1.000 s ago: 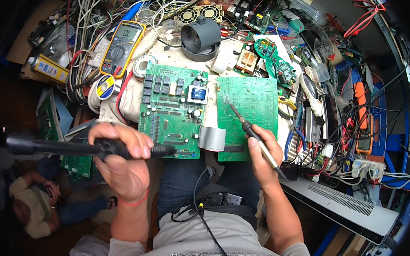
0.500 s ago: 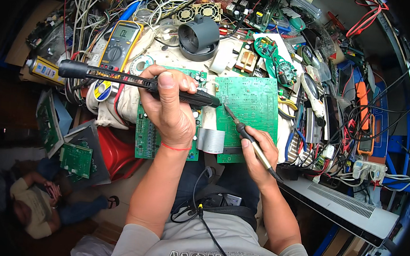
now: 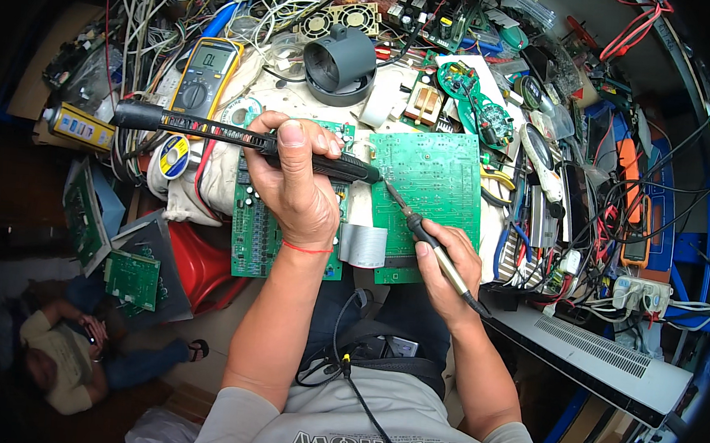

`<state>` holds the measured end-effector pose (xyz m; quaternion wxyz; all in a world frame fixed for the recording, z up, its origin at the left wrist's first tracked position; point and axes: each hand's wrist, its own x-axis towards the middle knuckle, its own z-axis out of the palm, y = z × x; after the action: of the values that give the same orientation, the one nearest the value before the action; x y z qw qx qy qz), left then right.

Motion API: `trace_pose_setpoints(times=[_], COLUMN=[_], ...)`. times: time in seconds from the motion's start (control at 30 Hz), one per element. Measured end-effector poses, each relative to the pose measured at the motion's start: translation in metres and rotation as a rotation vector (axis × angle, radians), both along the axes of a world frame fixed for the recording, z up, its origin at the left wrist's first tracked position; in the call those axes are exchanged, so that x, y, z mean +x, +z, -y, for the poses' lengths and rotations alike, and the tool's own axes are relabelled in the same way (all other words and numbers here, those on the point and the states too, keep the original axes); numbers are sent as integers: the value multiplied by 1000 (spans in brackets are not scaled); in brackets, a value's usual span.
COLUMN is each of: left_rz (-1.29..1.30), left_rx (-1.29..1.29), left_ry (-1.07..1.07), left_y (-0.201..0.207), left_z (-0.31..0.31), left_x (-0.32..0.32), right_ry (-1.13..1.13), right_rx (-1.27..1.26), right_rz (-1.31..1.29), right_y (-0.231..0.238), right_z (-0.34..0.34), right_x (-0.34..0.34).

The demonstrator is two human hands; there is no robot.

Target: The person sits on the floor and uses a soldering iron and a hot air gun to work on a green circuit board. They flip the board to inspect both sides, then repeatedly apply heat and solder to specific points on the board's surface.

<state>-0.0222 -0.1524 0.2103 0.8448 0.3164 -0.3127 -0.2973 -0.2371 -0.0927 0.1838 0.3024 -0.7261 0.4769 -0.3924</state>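
Left hand (image 3: pixel 298 186) grips black tubular tool (image 3: pixel 213 132); right hand (image 3: pixel 442 288) grips slender, pointed soldering iron (image 3: pixel 415 223).

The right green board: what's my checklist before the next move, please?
1. Right grip wrapped around the soldering iron: ok.
2. Left grip wrapped around the black tool: ok.
3. Black tool's front end close to the iron's tip: ok.
4. Iron's tip touching the right green board: cannot tell.
5. Iron hot: cannot tell.
6. Left green board fully visible: not ok, the left grip and forearm cover part.
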Motion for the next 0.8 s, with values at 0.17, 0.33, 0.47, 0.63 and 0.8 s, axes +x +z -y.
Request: trace_pose_setpoints(times=[0.17,0.33,0.47,0.63,0.8], left_rz=[-29,-81,2,-36,-95], left_rx=[-6,-34,-11,-58,-77], left_ry=[-10,-49,-7,-15,-64], left_y=[-2,-5,-10,-19,-16], left_z=[1,1,1,3,5], left_x=[-1,-1,-4,-6,0], right_ry=[24,29,32,19,-29], right_rx=[1,1,-11,-2,54], right_rz=[-11,-13,-7,-15,94], right_y=[0,0,1,1,-3], right_z=[0,1,2,4,2], right_x=[-2,-2,-1,-1,1])
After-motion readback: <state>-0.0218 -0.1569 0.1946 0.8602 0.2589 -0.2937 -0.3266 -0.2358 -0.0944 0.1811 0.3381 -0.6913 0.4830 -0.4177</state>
